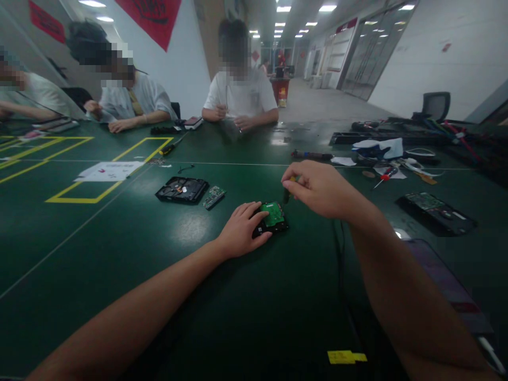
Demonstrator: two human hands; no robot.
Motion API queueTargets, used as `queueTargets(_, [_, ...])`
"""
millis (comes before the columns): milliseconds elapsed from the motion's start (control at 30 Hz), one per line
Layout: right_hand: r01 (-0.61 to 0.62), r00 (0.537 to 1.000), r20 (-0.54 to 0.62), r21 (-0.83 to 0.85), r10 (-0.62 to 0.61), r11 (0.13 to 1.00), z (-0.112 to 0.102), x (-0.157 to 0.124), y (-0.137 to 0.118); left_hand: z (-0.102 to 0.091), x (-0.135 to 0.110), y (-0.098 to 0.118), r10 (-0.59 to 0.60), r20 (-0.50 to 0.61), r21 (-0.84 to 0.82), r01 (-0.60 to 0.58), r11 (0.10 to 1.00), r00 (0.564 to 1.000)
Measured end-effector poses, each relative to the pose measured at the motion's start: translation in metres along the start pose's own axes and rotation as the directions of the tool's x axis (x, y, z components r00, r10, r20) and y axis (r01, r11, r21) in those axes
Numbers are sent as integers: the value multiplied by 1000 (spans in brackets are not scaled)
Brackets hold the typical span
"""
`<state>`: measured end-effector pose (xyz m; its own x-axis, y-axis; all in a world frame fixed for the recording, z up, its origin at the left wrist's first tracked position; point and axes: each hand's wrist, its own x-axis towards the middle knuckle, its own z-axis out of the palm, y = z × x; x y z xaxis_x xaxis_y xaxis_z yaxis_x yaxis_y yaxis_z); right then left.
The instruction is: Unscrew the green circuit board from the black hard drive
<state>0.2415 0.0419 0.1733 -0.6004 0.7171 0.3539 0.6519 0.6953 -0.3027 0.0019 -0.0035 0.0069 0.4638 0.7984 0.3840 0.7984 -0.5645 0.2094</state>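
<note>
A black hard drive with a green circuit board (pixel 273 214) lies flat on the dark green table. My left hand (pixel 243 230) grips it from the left, fingers across its far side and thumb along its near edge. Above the drive's right side, my right hand (pixel 313 186) is closed around the handle of a screwdriver (pixel 286 196). The shaft points down at the board's right edge; whether its tip sits in a screw is too small to tell. Left of the drive are a small loose circuit board (pixel 214 197) and an opened black casing (pixel 181 189).
Another black device with a circuit board (pixel 435 211) lies at right, near a phone (pixel 444 280). Farther back are a red screwdriver (pixel 384 179), a dark pen-shaped tool (pixel 311 155), a yellow-handled screwdriver (pixel 169 148) and white paper (pixel 110 171). Several people sit across the table.
</note>
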Motion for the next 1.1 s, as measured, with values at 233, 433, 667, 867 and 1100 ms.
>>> queueTargets(233, [32, 999, 25, 50, -33, 998, -2, -2, 2, 1, -1, 0, -1, -6, -13, 1, 1000, 1000])
queueTargets(433, [-4, 1000, 8, 7, 4, 1000, -2, -2, 0, 2, -1, -3, 3, 0, -12, -3, 1000, 1000])
queueTargets(667, [-30, 1000, 4, -30, 30, 999, -2, 0, 2, 1, -1, -3, 9, -6, -10, -9, 1000, 1000])
queueTargets(867, [5, 1000, -2, 33, -5, 999, -1, 0, 1, 1, 0, -1, 1, -4, -18, -1, 1000, 1000])
queueTargets(1100, [-99, 995, -35, -7, 98, 995, 1, -1, 2, 0, 0, -1, 6, 6, -5, -6, 1000, 1000])
